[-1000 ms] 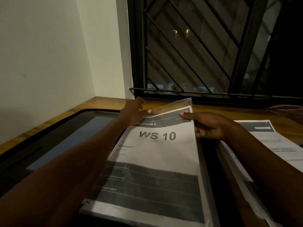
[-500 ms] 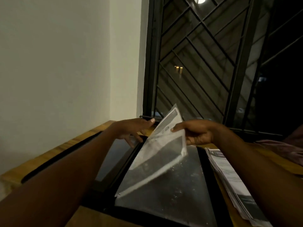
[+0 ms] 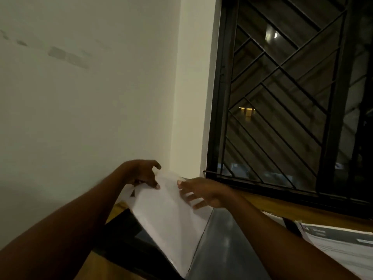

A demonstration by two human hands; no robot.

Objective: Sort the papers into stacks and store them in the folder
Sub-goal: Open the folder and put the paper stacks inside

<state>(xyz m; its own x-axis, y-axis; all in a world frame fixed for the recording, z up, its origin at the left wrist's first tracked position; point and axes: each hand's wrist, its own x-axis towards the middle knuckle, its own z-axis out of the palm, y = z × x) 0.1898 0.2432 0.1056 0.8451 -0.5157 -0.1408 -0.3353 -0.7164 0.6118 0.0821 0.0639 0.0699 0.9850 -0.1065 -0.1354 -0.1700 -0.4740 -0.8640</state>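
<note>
White page (image 3: 171, 217), pinched at its top by the left hand (image 3: 143, 174) and steadied by the open-fingered right hand (image 3: 202, 193), stands tilted above the black folder (image 3: 121, 229), likely baring the next sleeve.

No legible text, only blurred, unreadable print on the dark-headed paper stack (image 3: 341, 246) at lower right.

We reach both bare arms forward, side by side. Our left hand (image 3: 144, 174) curls, thumb and fingers pinching the page (image 3: 167, 219); our right hand (image 3: 203, 191) spreads its fingers nearly straight against it.
</note>
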